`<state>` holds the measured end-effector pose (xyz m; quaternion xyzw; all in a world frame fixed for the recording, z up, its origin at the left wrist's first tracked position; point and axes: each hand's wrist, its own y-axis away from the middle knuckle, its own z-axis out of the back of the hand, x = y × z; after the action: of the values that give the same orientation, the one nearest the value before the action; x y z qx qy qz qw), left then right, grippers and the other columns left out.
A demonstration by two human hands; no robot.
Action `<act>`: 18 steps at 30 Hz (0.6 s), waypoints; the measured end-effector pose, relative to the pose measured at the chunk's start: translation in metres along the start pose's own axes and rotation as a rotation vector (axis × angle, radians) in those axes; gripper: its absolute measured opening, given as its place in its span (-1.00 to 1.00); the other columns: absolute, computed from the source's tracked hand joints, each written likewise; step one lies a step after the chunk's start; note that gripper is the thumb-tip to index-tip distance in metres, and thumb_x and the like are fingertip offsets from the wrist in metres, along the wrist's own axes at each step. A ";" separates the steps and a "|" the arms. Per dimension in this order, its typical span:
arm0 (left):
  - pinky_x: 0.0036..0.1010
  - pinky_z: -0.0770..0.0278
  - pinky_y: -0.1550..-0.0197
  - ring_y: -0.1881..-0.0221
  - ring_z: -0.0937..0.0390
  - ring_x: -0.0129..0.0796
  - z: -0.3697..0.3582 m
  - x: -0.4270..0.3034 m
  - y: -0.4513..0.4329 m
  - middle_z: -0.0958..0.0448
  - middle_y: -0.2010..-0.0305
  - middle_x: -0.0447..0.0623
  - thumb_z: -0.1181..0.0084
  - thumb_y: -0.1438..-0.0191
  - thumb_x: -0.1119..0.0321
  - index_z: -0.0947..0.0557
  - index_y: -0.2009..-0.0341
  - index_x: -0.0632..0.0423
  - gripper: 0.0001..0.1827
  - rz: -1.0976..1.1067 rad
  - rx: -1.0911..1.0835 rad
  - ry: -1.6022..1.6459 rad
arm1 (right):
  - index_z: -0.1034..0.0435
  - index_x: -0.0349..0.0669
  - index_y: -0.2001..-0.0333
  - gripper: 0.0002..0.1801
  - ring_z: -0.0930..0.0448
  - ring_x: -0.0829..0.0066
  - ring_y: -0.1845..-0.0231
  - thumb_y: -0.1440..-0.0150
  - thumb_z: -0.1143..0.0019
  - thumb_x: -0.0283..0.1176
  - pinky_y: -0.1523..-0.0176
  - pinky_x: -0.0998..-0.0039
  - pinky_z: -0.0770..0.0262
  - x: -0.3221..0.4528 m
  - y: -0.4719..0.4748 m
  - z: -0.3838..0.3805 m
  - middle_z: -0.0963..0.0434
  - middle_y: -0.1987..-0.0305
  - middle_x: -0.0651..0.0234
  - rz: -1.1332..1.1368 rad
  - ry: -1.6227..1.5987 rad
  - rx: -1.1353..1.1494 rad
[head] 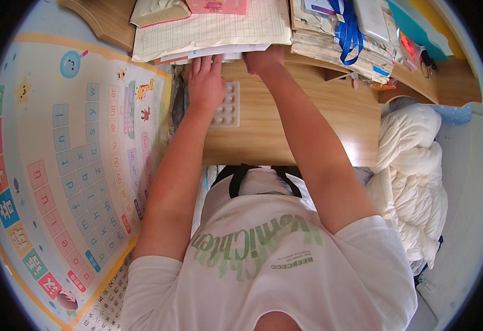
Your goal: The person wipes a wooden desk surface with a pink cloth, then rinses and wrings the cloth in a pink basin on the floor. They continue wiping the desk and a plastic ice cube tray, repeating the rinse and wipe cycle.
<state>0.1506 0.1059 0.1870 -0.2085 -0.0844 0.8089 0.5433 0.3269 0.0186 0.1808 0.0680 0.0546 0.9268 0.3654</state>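
Both arms reach across a wooden desk (307, 136) to a pile of papers and books on a raised shelf. My left hand (207, 80) lies at the pile's near edge, its fingertips at or under the lower sheets; whether it grips them cannot be told. My right hand (265, 61) is at the same edge further right, its fingers hidden beneath the papers. A large ruled paper sheet (241, 31) tops the pile, with a thick book (161, 14) and a pink box or booklet (218, 5) on it. A clear plastic tray with round cavities (232, 108) rests on the desk, partly behind my left hand and wrist.
Stacked books (320, 47) with a blue lanyard (351, 37) and a white case (371, 20) stand right of the pile. A wooden shelf (452, 82) curves beyond. A white quilt (411, 165) is bunched at right. A pinyin wall chart (76, 165) fills the left side.
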 end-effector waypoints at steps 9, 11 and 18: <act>0.00 -0.24 -0.46 -0.42 -0.23 0.11 0.002 0.004 0.001 -0.33 -0.40 0.09 -0.22 0.09 0.51 -0.43 -0.38 0.03 -0.18 -0.011 0.022 -0.014 | -0.31 0.16 -0.36 -0.16 -0.46 0.11 -0.35 0.04 -0.45 -0.28 -0.23 0.10 -0.52 -0.012 -0.027 -0.032 -0.48 -0.33 0.23 -0.090 -0.248 -0.067; 0.00 -0.23 -0.46 -0.43 -0.23 0.11 0.003 0.003 0.000 -0.33 -0.40 0.09 -0.23 0.09 0.50 -0.44 -0.37 0.03 -0.19 0.002 0.041 -0.020 | -0.25 0.19 -0.44 0.03 -0.41 0.04 -0.43 0.15 -0.53 -0.37 -0.32 0.06 -0.48 -0.016 -0.019 -0.032 -0.46 -0.39 0.21 -0.092 -0.272 -0.006; 0.01 -0.21 -0.47 -0.44 -0.21 0.13 -0.002 0.009 0.000 -0.32 -0.40 0.13 -0.25 0.10 0.49 -0.43 -0.37 0.03 -0.18 -0.019 0.008 -0.039 | -0.45 -0.24 -0.04 -0.64 -0.64 0.24 0.26 -0.16 -0.21 -0.40 0.27 0.25 -0.59 -0.016 -0.003 -0.018 -0.60 0.25 0.13 0.070 -0.658 -0.571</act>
<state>0.1486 0.1136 0.1832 -0.1896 -0.0936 0.8078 0.5502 0.3374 0.0091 0.1611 0.2578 -0.3253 0.8456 0.3358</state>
